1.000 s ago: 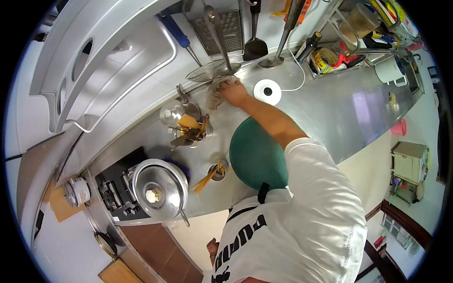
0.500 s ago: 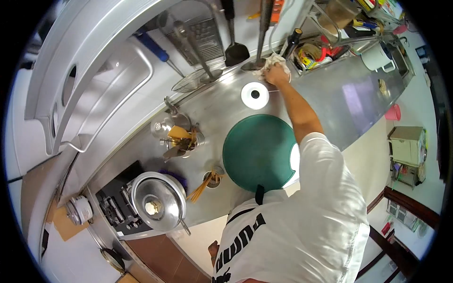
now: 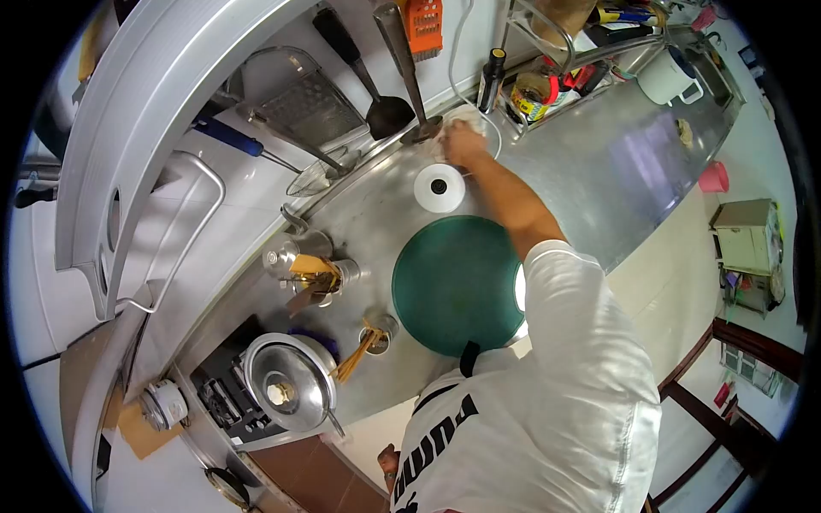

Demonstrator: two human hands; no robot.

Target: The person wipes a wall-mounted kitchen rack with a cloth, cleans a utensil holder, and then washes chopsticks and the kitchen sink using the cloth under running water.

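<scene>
My right hand (image 3: 466,142) is closed on a pale, crumpled cloth (image 3: 438,147), pressed against the steel counter at the foot of the wall. Just below the hand lies a white disc with a black centre knob (image 3: 439,187). A large round green board (image 3: 460,286) stands nearer to my body. Beside the cloth, a ladle (image 3: 421,126) hangs from the wall. My left hand (image 3: 389,459) hangs low at my side, beyond the counter's front edge. It is small and dark in view, and its fingers cannot be made out.
A pot with a lid (image 3: 291,385) sits on the gas stove (image 3: 224,389). Chopsticks (image 3: 355,355) lean in a cup, near a utensil holder (image 3: 346,275). A dark bottle (image 3: 492,81) and a wire rack (image 3: 547,115) stand right of the hand. Skimmers and a spatula (image 3: 389,113) hang leftward.
The camera view has shifted and turned slightly. My right hand stays on the cloth by the wall and has slid a little leftward along the counter. My left hand still hangs low.
</scene>
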